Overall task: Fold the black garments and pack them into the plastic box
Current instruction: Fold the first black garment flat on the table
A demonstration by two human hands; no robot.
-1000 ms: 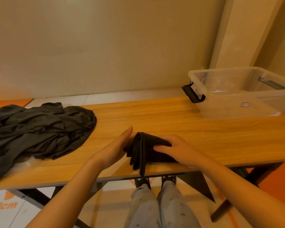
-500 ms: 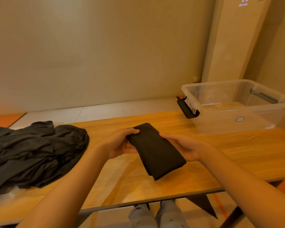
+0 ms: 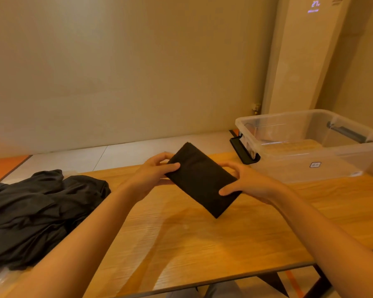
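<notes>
Head view, one moment, itemised from where I stand.

Item 1: folded garment (image 3: 200,179). Black, pressed into a compact flat rectangle. It is held between the two hands, clear of the tabletop (image 3: 202,244), and turned on a diagonal with one corner pointing down.

Item 2: left hand (image 3: 153,173). Grasping the folded garment at its nearer-left edge, thumb laid across the top face, fingers curled behind.

Item 3: right hand (image 3: 248,181). Grasping the same piece at the opposite edge, thumb on the front, fingers wrapped round the back.

Item 4: plastic box (image 3: 299,166). Clear, lidless, standing on the tabletop beyond and outward of the right hand, near but not touching it. A black latch (image 3: 243,151) hangs on the end that faces the hands. Through its walls I make out only wood grain.

Item 5: pile of black garments (image 3: 37,211). Unfolded, heaped on the tabletop well out past the left hand.

Step in hand, as I judge it: folding of this piece is done and it is being carried to the box, so packing looks barely begun.

Next move calls for swinging the piece rightward over the box rim, keeping both edges pinched so the folds do not spring open. It should then be lowered flat against the floor of the box, with room left for the rest.
</notes>
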